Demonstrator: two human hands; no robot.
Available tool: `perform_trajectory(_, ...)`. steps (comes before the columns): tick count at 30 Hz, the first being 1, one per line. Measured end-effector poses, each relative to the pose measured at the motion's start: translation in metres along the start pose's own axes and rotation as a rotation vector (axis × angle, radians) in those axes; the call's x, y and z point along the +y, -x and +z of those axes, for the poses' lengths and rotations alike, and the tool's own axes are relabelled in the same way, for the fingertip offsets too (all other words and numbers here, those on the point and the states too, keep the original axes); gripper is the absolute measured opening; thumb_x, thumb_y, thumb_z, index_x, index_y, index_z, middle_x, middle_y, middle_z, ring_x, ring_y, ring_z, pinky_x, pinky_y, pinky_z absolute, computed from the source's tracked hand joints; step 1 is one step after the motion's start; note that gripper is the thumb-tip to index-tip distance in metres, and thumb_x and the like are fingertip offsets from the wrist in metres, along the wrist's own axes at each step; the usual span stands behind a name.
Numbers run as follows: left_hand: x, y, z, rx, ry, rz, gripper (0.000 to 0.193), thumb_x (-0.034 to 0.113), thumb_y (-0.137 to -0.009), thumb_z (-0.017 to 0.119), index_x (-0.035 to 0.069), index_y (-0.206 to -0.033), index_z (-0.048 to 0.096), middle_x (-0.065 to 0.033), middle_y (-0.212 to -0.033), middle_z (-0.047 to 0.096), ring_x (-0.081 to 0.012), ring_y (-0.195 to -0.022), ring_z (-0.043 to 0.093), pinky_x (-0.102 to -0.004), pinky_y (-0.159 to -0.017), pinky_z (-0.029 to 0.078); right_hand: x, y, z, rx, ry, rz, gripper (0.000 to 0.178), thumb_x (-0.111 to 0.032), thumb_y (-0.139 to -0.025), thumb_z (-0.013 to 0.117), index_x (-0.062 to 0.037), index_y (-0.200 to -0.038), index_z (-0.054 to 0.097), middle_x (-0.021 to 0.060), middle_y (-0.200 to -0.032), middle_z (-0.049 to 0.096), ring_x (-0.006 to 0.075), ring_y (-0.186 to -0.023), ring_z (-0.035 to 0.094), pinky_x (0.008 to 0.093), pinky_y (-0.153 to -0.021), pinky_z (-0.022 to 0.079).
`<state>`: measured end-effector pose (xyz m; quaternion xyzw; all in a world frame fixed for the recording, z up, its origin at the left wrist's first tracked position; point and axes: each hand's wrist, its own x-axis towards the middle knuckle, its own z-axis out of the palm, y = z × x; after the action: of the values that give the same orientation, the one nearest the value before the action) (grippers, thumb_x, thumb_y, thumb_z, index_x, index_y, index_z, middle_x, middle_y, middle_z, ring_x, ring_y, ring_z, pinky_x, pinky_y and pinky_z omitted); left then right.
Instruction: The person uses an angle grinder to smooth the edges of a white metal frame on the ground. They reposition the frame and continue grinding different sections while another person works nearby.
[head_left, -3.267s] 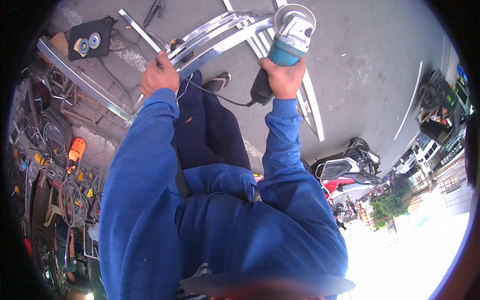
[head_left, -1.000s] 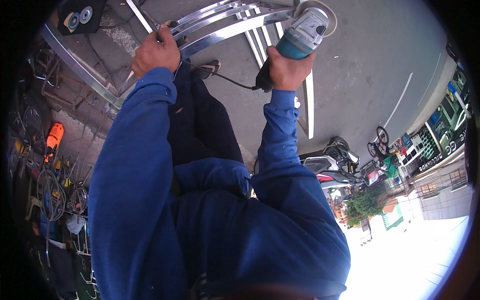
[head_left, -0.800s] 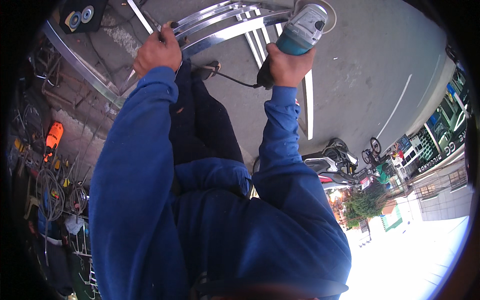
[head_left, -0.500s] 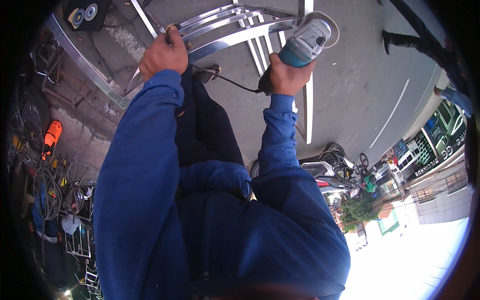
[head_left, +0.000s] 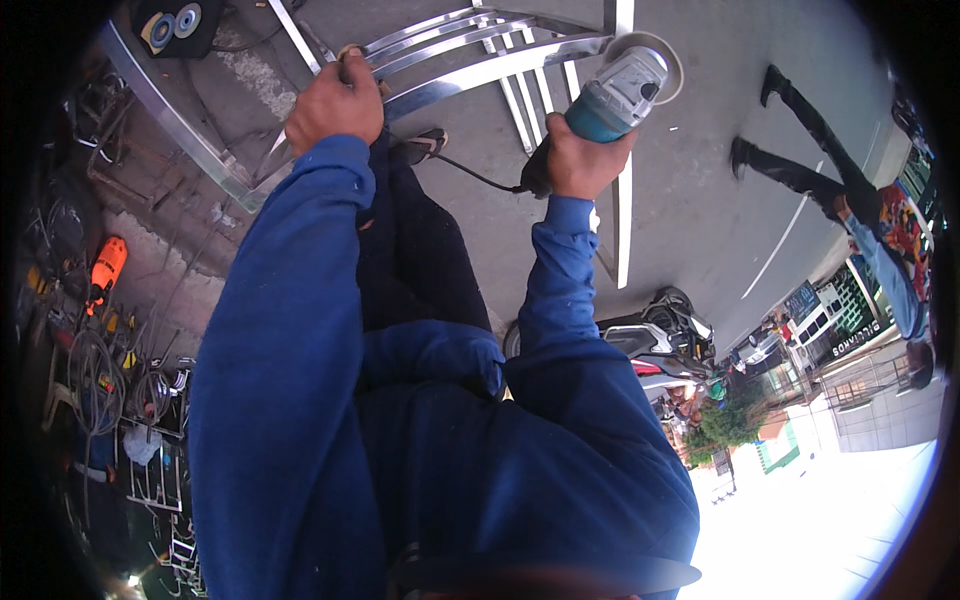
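My right hand is closed around the teal body of an angle grinder. The grinder's grey head and round disc lie beside the far right end of a shiny metal frame made of curved bars. A black cord runs from the grinder toward my feet. At the frame's left end, my left hand is closed on the metal, its thumb on top. My palm hides the exact place it grips. Whether the disc touches the frame, I cannot tell.
Beyond the frame lie straight metal bars. At left are a long metal rail, a black box with two discs, an orange bottle-shaped thing and coiled cables. A motorcycle stands right; a person walks beyond.
The walking person at the right has come further into view, both legs now showing. My hands, the grinder and the frame keep nearly the same places, shifted slightly right in the picture.
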<state>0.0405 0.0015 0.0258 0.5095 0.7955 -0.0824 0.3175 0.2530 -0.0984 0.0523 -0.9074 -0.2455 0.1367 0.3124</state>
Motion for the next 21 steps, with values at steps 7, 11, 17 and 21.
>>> perform_trajectory(7,-0.003,0.001,0.007,0.202,0.039,0.124,0.05,0.051,-0.092,0.043,0.011,-0.097,0.073,-0.021,-0.086,0.07,-0.0425,-0.087,0.066,-0.0499,-0.083,0.051,-0.003,-0.013,0.007,0.004,0.013,-0.031,0.066,-0.017,-0.053,0.079,0.0044,-0.11,0.054,0.0165,-0.098,0.064,0.0266,-0.086,0.063,0.036,-0.083,0.05)
perform_trajectory(11,-0.005,-0.001,0.01,0.205,0.027,0.122,0.051,0.051,-0.092,0.043,0.01,-0.096,0.073,-0.0218,-0.086,0.069,-0.0425,-0.086,0.066,-0.0499,-0.083,0.051,-0.003,-0.018,0.007,-0.034,0.037,-0.054,0.066,-0.017,-0.053,0.079,0.0052,-0.11,0.053,0.0164,-0.098,0.064,0.0265,-0.086,0.063,0.036,-0.082,0.051)
perform_trajectory(17,-0.004,0.0,0.009,0.223,0.054,0.133,0.05,0.05,-0.092,0.043,0.009,-0.095,0.073,-0.022,-0.086,0.069,-0.0429,-0.085,0.066,-0.0506,-0.082,0.051,-0.002,-0.016,0.005,-0.025,0.014,-0.06,0.066,-0.017,-0.054,0.079,0.0052,-0.11,0.053,0.016,-0.099,0.064,0.0271,-0.087,0.063,0.0362,-0.082,0.051)
perform_trajectory(21,-0.005,-0.001,0.009,0.206,0.054,0.131,0.051,0.05,-0.092,0.043,0.01,-0.097,0.073,-0.0221,-0.087,0.069,-0.0422,-0.087,0.066,-0.0505,-0.082,0.05,-0.002,-0.017,0.006,-0.038,0.021,-0.052,0.067,-0.018,-0.054,0.08,0.0051,-0.111,0.053,0.0162,-0.099,0.064,0.0281,-0.087,0.063,0.0373,-0.085,0.05)
